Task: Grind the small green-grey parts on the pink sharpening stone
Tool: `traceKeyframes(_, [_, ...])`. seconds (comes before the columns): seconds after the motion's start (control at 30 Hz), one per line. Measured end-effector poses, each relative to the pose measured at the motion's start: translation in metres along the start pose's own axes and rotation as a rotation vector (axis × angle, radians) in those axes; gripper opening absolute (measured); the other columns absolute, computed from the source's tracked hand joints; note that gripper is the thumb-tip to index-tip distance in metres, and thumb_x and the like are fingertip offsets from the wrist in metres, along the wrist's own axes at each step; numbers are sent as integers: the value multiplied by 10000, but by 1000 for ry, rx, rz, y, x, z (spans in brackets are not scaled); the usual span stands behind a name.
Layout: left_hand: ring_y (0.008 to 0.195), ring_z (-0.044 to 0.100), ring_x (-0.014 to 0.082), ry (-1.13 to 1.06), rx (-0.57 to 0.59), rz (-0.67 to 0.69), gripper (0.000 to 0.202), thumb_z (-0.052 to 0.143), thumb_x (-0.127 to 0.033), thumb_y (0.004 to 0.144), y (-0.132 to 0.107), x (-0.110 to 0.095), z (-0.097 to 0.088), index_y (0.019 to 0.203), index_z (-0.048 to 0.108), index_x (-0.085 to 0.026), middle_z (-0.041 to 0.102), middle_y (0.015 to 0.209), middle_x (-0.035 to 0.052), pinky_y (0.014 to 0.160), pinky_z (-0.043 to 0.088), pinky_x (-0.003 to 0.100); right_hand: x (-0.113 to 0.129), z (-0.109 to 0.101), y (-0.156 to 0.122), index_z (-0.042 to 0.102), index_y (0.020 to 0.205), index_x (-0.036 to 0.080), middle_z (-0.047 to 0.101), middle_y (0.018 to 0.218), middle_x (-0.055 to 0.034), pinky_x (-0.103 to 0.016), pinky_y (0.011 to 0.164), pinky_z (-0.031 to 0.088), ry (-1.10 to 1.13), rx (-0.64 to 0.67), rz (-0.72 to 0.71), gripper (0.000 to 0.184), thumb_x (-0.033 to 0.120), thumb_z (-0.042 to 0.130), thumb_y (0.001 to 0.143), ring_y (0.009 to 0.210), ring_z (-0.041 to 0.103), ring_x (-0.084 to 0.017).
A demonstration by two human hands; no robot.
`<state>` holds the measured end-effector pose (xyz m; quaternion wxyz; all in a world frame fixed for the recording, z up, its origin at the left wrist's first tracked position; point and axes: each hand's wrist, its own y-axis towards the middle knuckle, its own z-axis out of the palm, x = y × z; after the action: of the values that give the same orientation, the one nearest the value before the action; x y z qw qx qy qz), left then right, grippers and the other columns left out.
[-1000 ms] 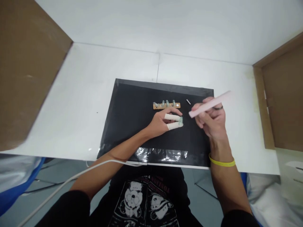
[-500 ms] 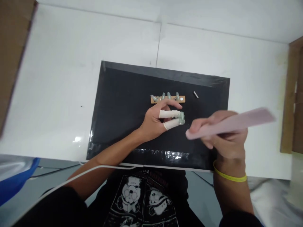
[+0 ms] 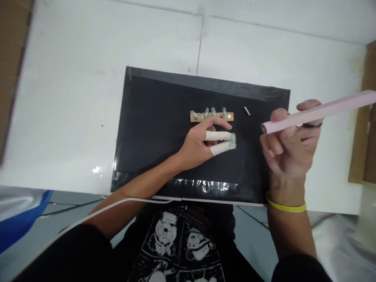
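Note:
My left hand (image 3: 195, 150) is over the black mat, with white finger cots on two digits. Pinched between those covered fingertips is a pale green false nail (image 3: 232, 141). Raised off to the right, my right hand (image 3: 293, 149) grips a long pale pink nail file (image 3: 320, 113), tilted up to the right and apart from the nail. Just beyond my left hand lies a tan strip (image 3: 202, 117) with several more green false nails (image 3: 213, 112) standing on it, partly hidden by my fingers.
The black mat (image 3: 158, 117) rests on a white table (image 3: 73, 98). A small whitish stick-like piece (image 3: 246, 111) lies to the right of the strip. A white cable (image 3: 129, 199) crosses over my left forearm. Brown panels (image 3: 357, 156) border the sides.
My right hand has lifted up and to the right with the nail file, turning it. My left hand keeps its pinch on the false nail; the whole view has shifted slightly.

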<state>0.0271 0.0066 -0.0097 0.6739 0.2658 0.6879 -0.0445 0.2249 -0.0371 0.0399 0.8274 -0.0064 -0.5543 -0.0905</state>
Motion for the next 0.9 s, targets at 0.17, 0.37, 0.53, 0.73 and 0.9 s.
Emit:
traceKeyframes(0.17, [579, 498, 27, 1, 13, 15, 91, 804, -247, 842, 0, 1, 0, 870, 780, -164, 724, 1095, 77, 592, 510, 221, 1, -11, -4, 689, 1181, 327, 684, 750, -3, -214, 274, 221, 34, 443, 118, 343, 216, 781, 870, 385, 389, -85])
traceKeyframes(0.37, [570, 499, 35, 37, 20, 11, 123, 803, -298, 849, 1, 2, 1, 886, 791, -182, 730, 1098, 73, 593, 516, 233, -5, -2, -1, 677, 1077, 354, 729, 1005, -7, -225, 281, 203, -70, 62, 14, 249, 225, 764, 884, 380, 334, -53])
traceKeyframes(0.53, [576, 504, 38, 45, 13, 19, 125, 799, -321, 855, 1, 3, -1, 877, 796, -199, 732, 1101, 62, 606, 517, 244, 3, -9, -4, 681, 1173, 345, 745, 932, -25, -184, 216, 137, -32, 378, 137, 323, 203, 754, 893, 335, 335, -41])
traceKeyframes(0.73, [589, 517, 44, 41, 14, 8, 113, 804, -295, 850, 1, 0, -1, 870, 789, -185, 733, 1106, 66, 632, 532, 263, 0, 1, 0, 689, 1105, 316, 741, 1041, -9, -187, 221, 175, -40, 156, -12, 251, 158, 719, 912, 327, 339, -16])
traceKeyframes(0.9, [589, 511, 45, 50, 20, -16, 103, 804, -297, 846, 1, -1, -1, 873, 792, -198, 733, 1122, 59, 616, 531, 264, 2, 7, -1, 697, 1057, 331, 734, 1029, 2, -186, 238, 210, -94, 41, -55, 239, 156, 738, 899, 363, 351, -24])
